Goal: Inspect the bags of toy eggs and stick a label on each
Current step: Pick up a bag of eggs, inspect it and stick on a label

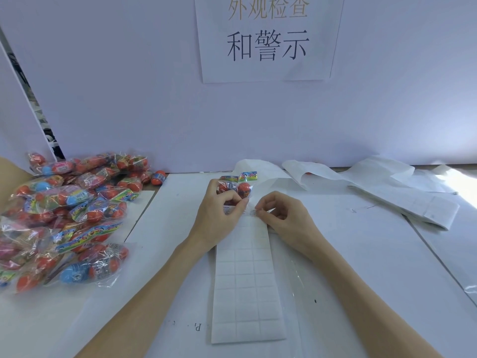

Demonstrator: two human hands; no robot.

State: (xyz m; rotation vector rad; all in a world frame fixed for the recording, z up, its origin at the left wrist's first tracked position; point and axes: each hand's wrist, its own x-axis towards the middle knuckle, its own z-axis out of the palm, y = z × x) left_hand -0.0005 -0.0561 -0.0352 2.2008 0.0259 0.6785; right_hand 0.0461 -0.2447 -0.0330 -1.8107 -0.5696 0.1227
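Observation:
My left hand [219, 213] grips a small clear bag of red toy eggs [238, 186] with a colourful header card, held just above the far end of a long white label sheet [246, 285]. A printed label [227, 210] shows under its fingers. My right hand [281, 215] is beside it, its thumb and forefinger pinching a small printed label [253, 212] at the top of the sheet. The sheet's lower rows are blank peeled squares.
A big heap of bagged red and blue toy eggs [67, 218] fills the table's left side. Used white backing strips [402, 197] lie crumpled at the back right. A white partition with a printed sign [268, 37] stands behind the table.

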